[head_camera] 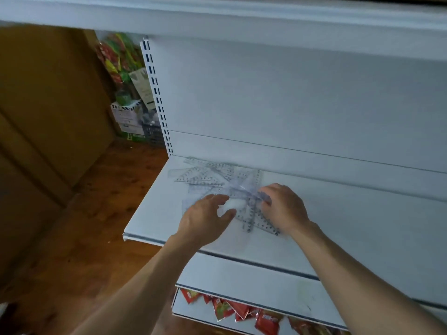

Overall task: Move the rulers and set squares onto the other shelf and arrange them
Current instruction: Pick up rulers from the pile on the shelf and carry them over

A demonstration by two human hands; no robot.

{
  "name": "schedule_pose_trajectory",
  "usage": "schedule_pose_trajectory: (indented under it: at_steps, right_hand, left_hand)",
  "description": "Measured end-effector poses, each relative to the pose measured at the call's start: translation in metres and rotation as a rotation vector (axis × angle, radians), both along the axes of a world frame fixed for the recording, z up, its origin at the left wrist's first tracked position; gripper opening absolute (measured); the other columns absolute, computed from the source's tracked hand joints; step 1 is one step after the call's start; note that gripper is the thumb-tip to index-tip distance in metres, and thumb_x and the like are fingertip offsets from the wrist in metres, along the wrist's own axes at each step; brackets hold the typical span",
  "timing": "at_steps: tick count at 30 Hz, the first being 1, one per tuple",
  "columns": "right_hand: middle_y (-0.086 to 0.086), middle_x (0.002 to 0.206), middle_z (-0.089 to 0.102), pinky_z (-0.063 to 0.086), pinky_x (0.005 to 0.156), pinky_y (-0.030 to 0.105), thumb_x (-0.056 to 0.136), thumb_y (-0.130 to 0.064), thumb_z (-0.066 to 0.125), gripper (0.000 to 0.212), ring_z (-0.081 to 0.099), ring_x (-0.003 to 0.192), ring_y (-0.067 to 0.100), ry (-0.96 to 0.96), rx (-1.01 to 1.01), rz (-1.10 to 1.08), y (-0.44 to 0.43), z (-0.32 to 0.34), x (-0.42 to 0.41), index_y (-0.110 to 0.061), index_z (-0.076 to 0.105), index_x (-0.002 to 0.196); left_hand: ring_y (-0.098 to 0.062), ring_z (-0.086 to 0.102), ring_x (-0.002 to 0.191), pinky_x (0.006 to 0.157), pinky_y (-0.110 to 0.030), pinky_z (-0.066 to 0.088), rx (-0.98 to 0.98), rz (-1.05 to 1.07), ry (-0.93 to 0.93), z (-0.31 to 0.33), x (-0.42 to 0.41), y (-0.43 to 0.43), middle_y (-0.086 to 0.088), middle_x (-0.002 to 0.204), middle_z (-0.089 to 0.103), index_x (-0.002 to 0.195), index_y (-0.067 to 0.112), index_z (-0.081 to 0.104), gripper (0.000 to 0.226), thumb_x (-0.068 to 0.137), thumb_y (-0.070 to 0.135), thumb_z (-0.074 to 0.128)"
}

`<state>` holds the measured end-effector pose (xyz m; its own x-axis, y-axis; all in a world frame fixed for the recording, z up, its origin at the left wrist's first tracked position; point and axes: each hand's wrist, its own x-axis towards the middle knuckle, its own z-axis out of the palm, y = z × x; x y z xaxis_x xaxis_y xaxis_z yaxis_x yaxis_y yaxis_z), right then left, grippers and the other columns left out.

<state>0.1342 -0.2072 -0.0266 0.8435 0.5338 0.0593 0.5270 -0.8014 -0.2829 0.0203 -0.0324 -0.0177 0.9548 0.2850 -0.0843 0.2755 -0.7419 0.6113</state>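
Note:
Several clear plastic rulers and set squares (212, 175) lie in a loose overlapping pile on the left part of a white shelf (362, 221). My right hand (284, 206) is at the pile's right side, its fingers curled round the ends of a few clear rulers (252, 213) that slant toward the shelf's front. My left hand (208, 216) hovers over the pile's front left with fingers spread and relaxed, touching or just above the plastic. The frame is blurred, so single pieces are hard to tell apart.
Another white shelf (242, 13) runs overhead. Below the front edge a lower shelf holds red snack packets (242, 310). Left of the slotted upright (157, 97) are brown cardboard boxes (48, 105), a wooden floor and colourful packaged goods (125, 76).

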Motion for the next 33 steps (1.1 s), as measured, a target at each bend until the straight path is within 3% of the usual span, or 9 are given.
schedule_pose_trajectory:
  at_steps: [5,9,12,17,20,24,26,30,33]
  right_hand:
    - [0.0,0.123,0.059,0.048,0.085,0.036,0.089,-0.017,0.056,0.035,0.05,0.113,0.021,-0.041,0.069,-0.077,-0.005,0.003,-0.005,-0.016,0.058,0.124]
    - [-0.001,0.12,0.061,0.048,0.083,0.034,0.088,-0.016,0.061,0.037,0.052,0.108,0.02,-0.093,0.15,-0.096,-0.01,0.007,-0.018,-0.015,0.058,0.125]
    - [-0.002,0.12,0.062,0.043,0.082,0.026,0.088,-0.016,0.063,0.039,0.054,0.104,0.019,-0.126,0.196,-0.115,-0.015,0.011,-0.03,-0.015,0.058,0.127]
    - [-0.004,0.121,0.061,0.045,0.086,0.027,0.088,-0.018,0.064,0.038,0.056,0.106,0.017,-0.181,0.216,-0.178,-0.024,0.02,-0.045,-0.016,0.059,0.126]
    - [-0.005,0.12,0.062,0.04,0.084,0.022,0.088,-0.018,0.064,0.038,0.056,0.105,0.016,-0.218,0.227,-0.22,-0.033,0.022,-0.049,-0.017,0.059,0.126]
    - [-0.005,0.12,0.063,0.048,0.088,0.027,0.087,-0.018,0.067,0.039,0.056,0.107,0.014,-0.22,0.284,-0.16,-0.039,0.023,-0.055,-0.016,0.06,0.126]
    - [-0.003,0.121,0.063,0.049,0.092,0.029,0.087,-0.017,0.067,0.04,0.054,0.109,0.013,-0.243,0.302,-0.139,-0.041,0.022,-0.059,-0.015,0.061,0.126]
    - [-0.004,0.123,0.062,0.048,0.095,0.031,0.086,-0.017,0.067,0.04,0.052,0.113,0.011,-0.281,0.315,-0.18,-0.052,0.02,-0.07,-0.016,0.06,0.126]
    - [-0.005,0.127,0.057,0.041,0.1,0.025,0.085,-0.023,0.071,0.048,0.047,0.118,0.01,-0.3,0.389,-0.308,-0.066,0.019,-0.081,-0.015,0.057,0.13]
  left_hand:
    - [-0.001,0.059,0.1,0.095,-0.028,0.046,-0.36,0.004,0.003,-0.001,0.018,0.012,0.016,0.116,0.062,0.127,0.032,0.056,0.043,0.088,0.049,0.06]
    - [-0.009,0.06,0.104,0.095,-0.03,0.047,-0.754,0.071,-0.007,0.001,0.032,0.019,0.008,0.116,0.064,0.132,0.022,0.052,0.051,0.086,0.036,0.068]
    - [-0.016,0.06,0.11,0.095,-0.031,0.047,-0.933,0.082,0.011,0.001,0.042,0.022,0.0,0.125,0.061,0.137,0.016,0.046,0.059,0.085,0.029,0.071]
    - [-0.018,0.06,0.111,0.1,-0.034,0.046,-1.007,0.058,0.034,0.002,0.057,0.02,-0.006,0.129,0.057,0.141,0.011,0.041,0.067,0.083,0.027,0.073]
    - [-0.02,0.059,0.112,0.1,-0.034,0.046,-0.999,0.016,0.05,0.003,0.063,0.014,-0.005,0.132,0.055,0.141,0.013,0.041,0.07,0.082,0.027,0.074]
    - [-0.021,0.06,0.111,0.103,-0.038,0.046,-1.07,-0.035,0.056,0.01,0.071,0.001,-0.006,0.131,0.056,0.143,0.014,0.036,0.075,0.08,0.024,0.076]
    - [-0.02,0.065,0.104,0.096,-0.034,0.051,-1.163,-0.011,0.038,0.015,0.073,-0.005,-0.009,0.123,0.06,0.138,0.012,0.041,0.066,0.081,0.015,0.074]
    - [-0.016,0.068,0.075,0.076,-0.024,0.058,-1.256,0.008,-0.015,0.019,0.069,-0.015,-0.009,0.088,0.066,0.11,0.011,0.06,0.029,0.085,-0.001,0.067]
    - [-0.016,0.068,0.074,0.075,-0.023,0.058,-1.326,-0.003,-0.011,0.016,0.065,-0.024,-0.007,0.083,0.066,0.094,0.013,0.061,0.018,0.084,-0.001,0.066]
